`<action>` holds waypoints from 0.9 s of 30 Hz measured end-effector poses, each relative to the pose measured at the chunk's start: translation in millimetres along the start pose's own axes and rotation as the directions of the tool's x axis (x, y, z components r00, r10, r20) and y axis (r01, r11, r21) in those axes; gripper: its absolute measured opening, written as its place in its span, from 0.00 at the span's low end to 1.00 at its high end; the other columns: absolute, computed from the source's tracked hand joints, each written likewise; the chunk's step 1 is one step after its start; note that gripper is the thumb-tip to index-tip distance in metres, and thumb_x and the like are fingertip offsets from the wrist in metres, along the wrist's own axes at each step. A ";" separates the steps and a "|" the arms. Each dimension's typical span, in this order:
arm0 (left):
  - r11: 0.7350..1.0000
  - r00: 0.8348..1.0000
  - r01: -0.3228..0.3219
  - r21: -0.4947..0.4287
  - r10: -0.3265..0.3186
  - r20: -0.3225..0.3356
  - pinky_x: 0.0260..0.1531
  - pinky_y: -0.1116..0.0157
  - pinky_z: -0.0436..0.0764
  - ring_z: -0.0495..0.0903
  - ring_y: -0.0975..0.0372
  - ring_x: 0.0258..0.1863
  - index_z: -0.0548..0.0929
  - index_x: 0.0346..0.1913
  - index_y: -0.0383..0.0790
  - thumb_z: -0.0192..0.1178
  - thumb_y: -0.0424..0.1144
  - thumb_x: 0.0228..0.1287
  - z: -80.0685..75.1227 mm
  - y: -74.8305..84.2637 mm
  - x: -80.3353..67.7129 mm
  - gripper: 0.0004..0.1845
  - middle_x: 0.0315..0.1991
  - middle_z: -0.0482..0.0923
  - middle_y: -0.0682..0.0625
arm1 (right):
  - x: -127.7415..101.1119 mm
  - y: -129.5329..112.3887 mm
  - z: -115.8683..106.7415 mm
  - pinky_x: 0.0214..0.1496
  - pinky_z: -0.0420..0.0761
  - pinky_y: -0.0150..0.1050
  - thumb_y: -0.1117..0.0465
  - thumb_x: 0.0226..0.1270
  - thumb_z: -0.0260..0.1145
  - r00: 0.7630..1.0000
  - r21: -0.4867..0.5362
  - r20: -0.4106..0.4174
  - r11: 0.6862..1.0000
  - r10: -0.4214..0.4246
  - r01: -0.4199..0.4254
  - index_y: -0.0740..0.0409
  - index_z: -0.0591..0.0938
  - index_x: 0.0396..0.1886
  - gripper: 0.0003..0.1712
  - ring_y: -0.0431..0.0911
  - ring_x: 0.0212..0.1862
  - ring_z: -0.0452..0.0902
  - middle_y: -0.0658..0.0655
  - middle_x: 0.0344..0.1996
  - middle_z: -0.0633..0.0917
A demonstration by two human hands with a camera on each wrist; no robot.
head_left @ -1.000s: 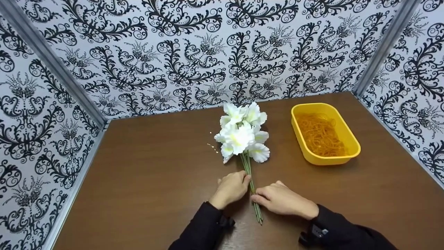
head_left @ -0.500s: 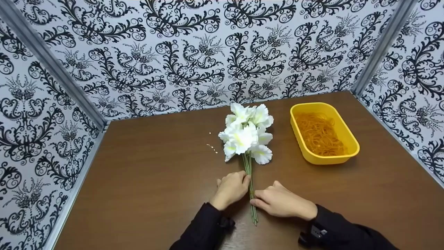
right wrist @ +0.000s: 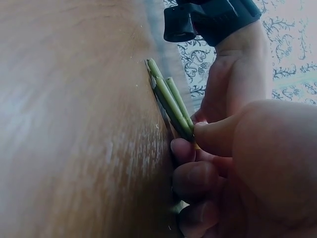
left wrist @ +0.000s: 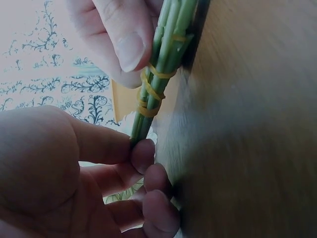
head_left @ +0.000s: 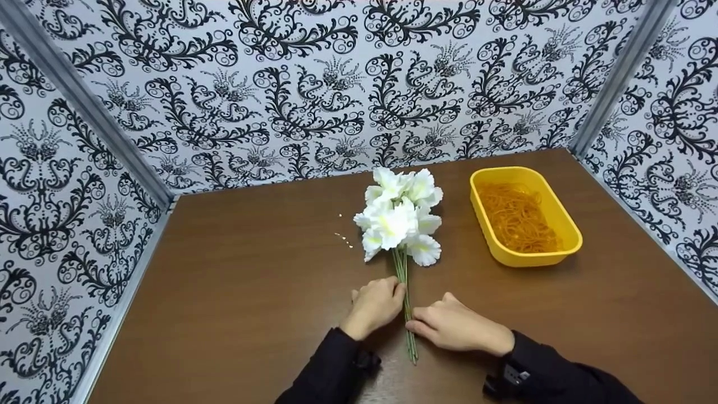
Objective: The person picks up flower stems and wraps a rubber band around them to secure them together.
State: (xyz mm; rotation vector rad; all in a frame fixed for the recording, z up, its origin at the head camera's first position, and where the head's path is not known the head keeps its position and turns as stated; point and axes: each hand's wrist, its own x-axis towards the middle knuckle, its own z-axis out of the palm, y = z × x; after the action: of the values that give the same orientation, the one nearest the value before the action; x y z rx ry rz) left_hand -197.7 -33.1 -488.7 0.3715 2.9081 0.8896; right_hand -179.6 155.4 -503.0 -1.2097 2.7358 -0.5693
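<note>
A bunch of white artificial flowers [head_left: 395, 219] with yellow-green centres lies on the table, blooms toward the back wall. Its green stems [head_left: 411, 348] run down toward the near edge. My left hand [head_left: 374, 303] pinches the stems between thumb and forefinger, just below the blooms. Lower down, my right hand [head_left: 457, 325] pinches them near their cut ends. In the left wrist view a yellow rubber band [left wrist: 151, 94] is wound several times round the stems between the two hands. The stem ends [right wrist: 171, 96] stick out past my right thumb in the right wrist view.
A yellow plastic tub [head_left: 572, 241] holding many rubber bands [head_left: 519, 219] stands at the back right of the brown table [head_left: 241, 292]. Small pale crumbs [head_left: 344, 238] lie left of the blooms. Black-and-white patterned panels [head_left: 314, 90] enclose the table at the back and sides.
The blooms have swung slightly right and the stem ends slightly left, so the bunch lies straighter. Both hands have stayed in nearly the same place, holding the stems.
</note>
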 end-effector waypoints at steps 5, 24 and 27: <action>1.000 1.000 0.008 -0.009 -0.008 0.001 0.40 0.42 0.73 0.84 0.48 0.37 0.76 0.28 0.48 0.52 0.45 0.77 0.0 -0.5 1.1 0.15 0.29 0.80 0.52 | 0.8 -1.4 -0.7 0.35 0.64 0.42 0.47 0.80 0.54 1.000 -0.014 0.004 1.000 0.010 -0.010 0.44 0.71 0.23 0.21 0.35 0.22 0.69 0.37 0.15 0.67; 0.999 0.999 -0.040 0.019 0.040 -0.024 0.37 0.49 0.78 0.84 0.51 0.37 0.80 0.46 0.48 0.51 0.50 0.79 -5.8 -9.1 -3.7 0.12 0.34 0.82 0.52 | -0.6 -5.4 -13.0 0.25 0.67 0.34 0.50 0.79 0.58 1.000 0.110 0.003 0.994 0.022 -0.022 0.45 0.74 0.25 0.17 0.34 0.20 0.65 0.38 0.17 0.67; 0.995 0.995 -0.077 0.058 0.080 -0.055 0.30 0.55 0.79 0.83 0.53 0.34 0.81 0.48 0.48 0.51 0.50 0.79 -12.0 -7.8 -7.8 0.12 0.31 0.79 0.54 | -2.0 -6.9 -17.7 0.25 0.70 0.34 0.51 0.79 0.59 1.000 0.122 0.000 0.992 0.026 -0.026 0.46 0.77 0.28 0.15 0.34 0.22 0.68 0.38 0.19 0.71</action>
State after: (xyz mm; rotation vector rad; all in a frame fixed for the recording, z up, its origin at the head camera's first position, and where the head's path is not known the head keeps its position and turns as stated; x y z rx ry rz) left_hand -193.4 -47.8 -483.0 0.4759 2.9948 0.8446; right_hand -177.5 157.9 -484.2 -1.1449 2.6699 -0.7228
